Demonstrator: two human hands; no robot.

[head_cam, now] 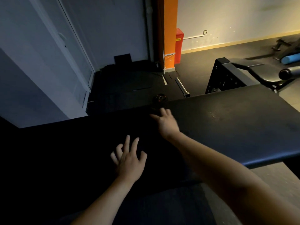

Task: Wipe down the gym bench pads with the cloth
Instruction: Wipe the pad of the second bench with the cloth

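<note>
- Pale door panel fills the 9 to 11 o'clock part of the view and stands closed above the dark floor.
- Bench pad, black and flat, runs across the whole view from 8 o'clock to 3 o'clock. Its right end catches the light and its left end is in deep shadow.
- Left hand, just below centre toward 6 o'clock, lies palm down on the pad with fingers spread apart, holding nothing.
- Right hand, at 1 o'clock from the left hand, reaches to the pad's far edge. It is motion-blurred with the thumb out to the side, and I cannot tell whether its fingers clamp anything.
- Dark lump sits at those fingertips on the far edge. It is too dark to tell whether this is the cloth.
- Round black disc lies on the floor just beyond, at 12 o'clock from the right hand.
- Steel bar lies on the floor near the foot of the orange pillar.
- Second bench stands at 2 o'clock, with a blue roller behind it.
</note>
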